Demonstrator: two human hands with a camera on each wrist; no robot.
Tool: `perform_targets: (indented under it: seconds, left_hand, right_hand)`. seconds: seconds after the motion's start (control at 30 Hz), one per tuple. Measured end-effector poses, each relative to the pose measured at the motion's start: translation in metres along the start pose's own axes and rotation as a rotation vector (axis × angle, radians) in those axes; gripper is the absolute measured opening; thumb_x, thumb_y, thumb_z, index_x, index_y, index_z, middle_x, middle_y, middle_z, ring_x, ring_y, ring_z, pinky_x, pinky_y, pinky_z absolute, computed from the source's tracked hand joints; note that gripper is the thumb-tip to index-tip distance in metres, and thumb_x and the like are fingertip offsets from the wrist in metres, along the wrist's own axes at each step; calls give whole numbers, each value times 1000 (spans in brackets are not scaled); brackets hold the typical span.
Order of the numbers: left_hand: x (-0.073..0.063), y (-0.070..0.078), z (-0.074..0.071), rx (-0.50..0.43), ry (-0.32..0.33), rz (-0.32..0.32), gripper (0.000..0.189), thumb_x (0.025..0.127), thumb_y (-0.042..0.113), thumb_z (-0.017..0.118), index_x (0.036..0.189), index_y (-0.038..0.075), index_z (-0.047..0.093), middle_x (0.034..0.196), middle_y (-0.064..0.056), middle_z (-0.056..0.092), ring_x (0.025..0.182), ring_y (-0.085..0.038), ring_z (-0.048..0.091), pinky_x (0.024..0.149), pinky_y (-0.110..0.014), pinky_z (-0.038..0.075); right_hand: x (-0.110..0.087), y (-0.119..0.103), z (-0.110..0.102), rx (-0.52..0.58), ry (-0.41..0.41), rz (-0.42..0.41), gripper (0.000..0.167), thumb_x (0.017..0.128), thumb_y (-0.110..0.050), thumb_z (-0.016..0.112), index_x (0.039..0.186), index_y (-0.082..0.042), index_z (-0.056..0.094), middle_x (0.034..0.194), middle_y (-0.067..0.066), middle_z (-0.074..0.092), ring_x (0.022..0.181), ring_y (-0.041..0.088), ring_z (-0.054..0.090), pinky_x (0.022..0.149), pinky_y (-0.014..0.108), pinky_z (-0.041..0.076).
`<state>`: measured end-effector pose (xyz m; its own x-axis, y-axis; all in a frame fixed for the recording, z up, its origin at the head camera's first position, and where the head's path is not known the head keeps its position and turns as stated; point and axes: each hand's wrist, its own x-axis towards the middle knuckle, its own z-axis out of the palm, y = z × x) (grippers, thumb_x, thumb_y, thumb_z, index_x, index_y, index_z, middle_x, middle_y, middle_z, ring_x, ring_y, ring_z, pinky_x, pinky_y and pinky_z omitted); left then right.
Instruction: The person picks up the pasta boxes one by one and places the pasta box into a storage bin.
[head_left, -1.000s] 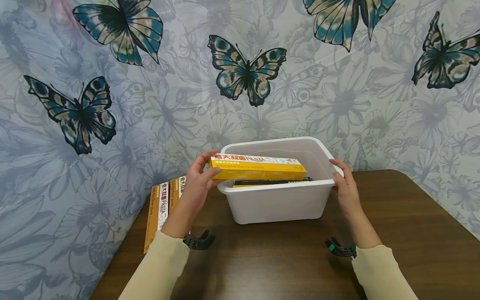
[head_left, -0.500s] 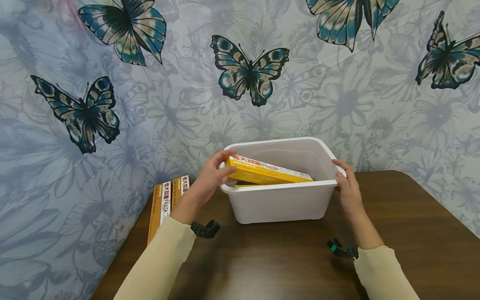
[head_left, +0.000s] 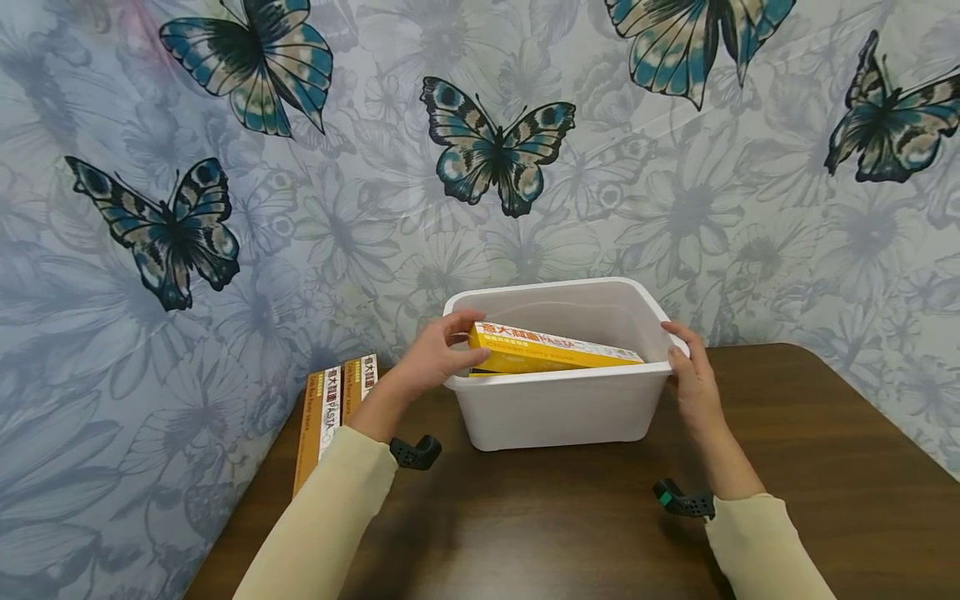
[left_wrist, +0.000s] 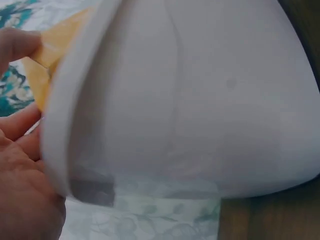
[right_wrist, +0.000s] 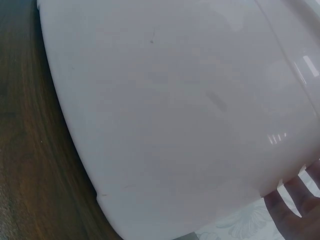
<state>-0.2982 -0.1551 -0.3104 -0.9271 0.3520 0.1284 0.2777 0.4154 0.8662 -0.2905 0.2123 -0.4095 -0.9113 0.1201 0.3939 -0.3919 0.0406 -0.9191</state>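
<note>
My left hand (head_left: 438, 357) pinches the left end of a yellow pasta box (head_left: 551, 350), thumb in front and fingers behind. The box slants down to the right inside a white plastic bin (head_left: 555, 414); its lower right part is hidden behind the front rim. A yellow sliver of another box (head_left: 487, 374) shows beneath it. On the bin's right end, my right hand (head_left: 696, 379) grips the rim. In the left wrist view the yellow box (left_wrist: 59, 40) shows past the bin's rim between thumb and fingers. The right wrist view has fingers (right_wrist: 300, 195) at the bin's edge.
Two orange-brown pasta boxes (head_left: 318, 425) stand side by side at the table's left edge, partly behind the left forearm. The brown wooden table (head_left: 555, 517) reaches back to a butterfly-patterned cloth (head_left: 360, 208) just behind the bin.
The left hand has moved right and slightly down, lowering the yellow pasta box deeper into the bin. The dark strip of the box beneath is now covered. The right hand stays on the rim.
</note>
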Motion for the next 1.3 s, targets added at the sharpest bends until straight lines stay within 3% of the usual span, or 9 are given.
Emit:
perform_targets:
  seconds: [0.13,0.33,0.57,0.77,1.0,1.3]
  left_hand:
    - [-1,-4,0,69,23,-9,58,89,24,72,143,16,51,145,-11,51,142,-30,38,117,-55,30]
    - [3,-11,1,187,-10,22,61,87,23,74,143,11,52,141,-13,54,130,-31,45,114,-55,32]
    - [5,-15,1,267,-25,43,62,88,24,75,142,4,52,137,-15,57,130,-31,48,116,-56,31]
    - [2,-16,2,252,-18,-4,64,87,27,76,144,8,51,139,-13,54,134,-31,45,116,-56,29]
    - [3,-22,2,264,-25,32,58,90,29,73,141,11,53,144,-9,56,142,-30,42,117,-57,29]
    - [-1,-25,7,247,33,9,53,91,33,72,139,18,56,147,-3,52,145,-26,37,118,-56,27]
  right_hand:
    - [0,-1,1,-3,0,12,45,107,-26,34,150,-17,38,154,1,30,124,15,38,87,19,41]
    - [0,-2,0,-16,6,15,45,107,-27,33,150,-18,38,154,1,31,124,15,38,87,21,40]
    - [0,-1,1,1,7,6,44,106,-25,34,150,-17,39,154,-1,31,123,15,38,86,21,40]
    - [-1,-1,2,19,6,-26,45,106,-24,35,149,-12,38,151,-2,33,122,14,40,86,22,41]
    - [-1,0,3,30,7,-34,45,105,-24,36,148,-11,39,146,-7,37,121,13,41,86,23,40]
    - [-2,2,3,40,19,-38,44,105,-24,37,148,-13,41,142,-10,38,119,13,42,86,23,40]
